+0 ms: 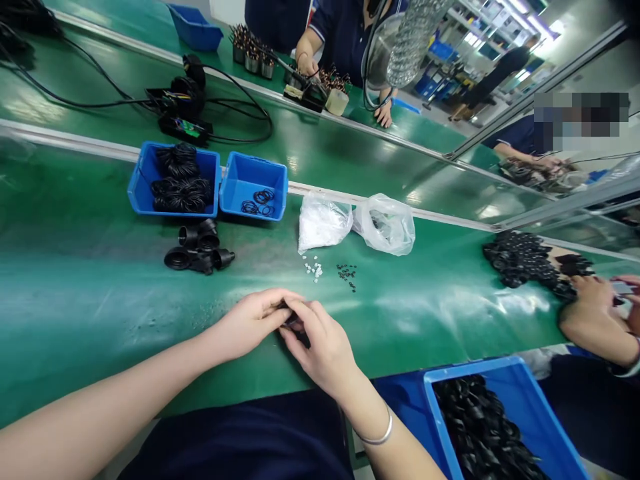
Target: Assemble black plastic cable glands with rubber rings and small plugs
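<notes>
My left hand [253, 320] and my right hand [320, 343] meet over the green belt [90, 293] near its front edge. Both are closed around a small black part [293, 321], mostly hidden between the fingers. Just beyond the hands lie a little heap of white bits [314, 269] and a scatter of tiny black bits [347, 273]. A cluster of black plastic housings [199, 249] lies to the upper left of my hands.
Two blue bins stand behind: one full of black rings [175, 181], one nearly bare [254, 187]. Two plastic bags [385, 223] lie beside them. A blue bin of black parts [495, 420] sits at my lower right. Another person's hands [597, 310] work at the right by a black pile [530, 260].
</notes>
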{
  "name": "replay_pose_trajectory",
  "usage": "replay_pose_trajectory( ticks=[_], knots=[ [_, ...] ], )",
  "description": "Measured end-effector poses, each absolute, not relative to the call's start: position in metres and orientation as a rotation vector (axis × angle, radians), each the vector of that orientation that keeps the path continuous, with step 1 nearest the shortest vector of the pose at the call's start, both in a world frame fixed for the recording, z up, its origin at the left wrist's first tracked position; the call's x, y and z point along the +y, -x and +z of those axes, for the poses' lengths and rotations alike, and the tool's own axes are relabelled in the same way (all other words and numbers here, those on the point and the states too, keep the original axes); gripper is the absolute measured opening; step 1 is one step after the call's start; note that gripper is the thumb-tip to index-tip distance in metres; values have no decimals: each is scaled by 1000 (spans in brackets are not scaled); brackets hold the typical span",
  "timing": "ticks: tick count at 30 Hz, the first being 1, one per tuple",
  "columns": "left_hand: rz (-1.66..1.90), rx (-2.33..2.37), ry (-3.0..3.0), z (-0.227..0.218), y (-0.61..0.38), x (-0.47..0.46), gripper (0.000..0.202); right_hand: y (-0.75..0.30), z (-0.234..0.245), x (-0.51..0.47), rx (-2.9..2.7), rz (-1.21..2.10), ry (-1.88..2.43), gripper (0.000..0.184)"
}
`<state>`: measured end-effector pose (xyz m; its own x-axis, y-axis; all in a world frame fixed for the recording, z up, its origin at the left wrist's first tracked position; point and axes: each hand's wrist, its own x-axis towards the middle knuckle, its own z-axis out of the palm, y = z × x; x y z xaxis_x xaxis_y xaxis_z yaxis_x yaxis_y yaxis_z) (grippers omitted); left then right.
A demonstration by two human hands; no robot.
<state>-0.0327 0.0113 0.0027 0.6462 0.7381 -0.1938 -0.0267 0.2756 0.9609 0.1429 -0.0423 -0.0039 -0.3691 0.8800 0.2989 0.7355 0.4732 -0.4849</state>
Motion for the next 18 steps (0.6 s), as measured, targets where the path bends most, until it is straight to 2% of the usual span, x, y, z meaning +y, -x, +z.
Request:
replay_pose_trajectory(
  ticks=[5,14,18],
  knots=[
    [553,758,-1237,8,37,10,33,-142,-7,-41,-2294,216,1276,45],
    [464,868,-1440,6,36,4,29,-138,6,-49,-2357,209,1268,36],
    [329,912,-1738,6,42,8,44,-161,15,-49,-2179,358,1391,39]
  ],
)
